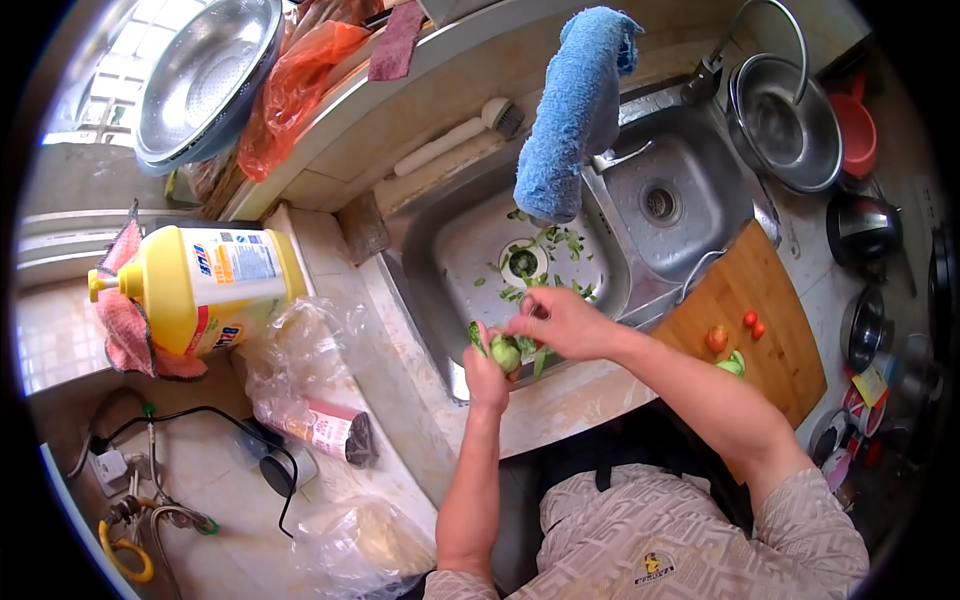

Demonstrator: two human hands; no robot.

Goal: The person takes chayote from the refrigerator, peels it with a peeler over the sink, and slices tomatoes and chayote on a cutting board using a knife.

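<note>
Head view: gripping green vegetable (507, 354) in left hand (484, 380) at near edge of sink (455, 245), cannot tell grip of right hand (572, 325), and could drop it among leaf scraps (572, 243) from holding too loosely.

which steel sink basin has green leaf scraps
The larger steel basin: green leaf scraps lie around its drain; the smaller steel basin beside it shows none.

Wooden board (700, 310) with three red fruits (717, 338), green piece (733, 363), steel sink (450, 250) with leafy scraps (573, 243)
</note>
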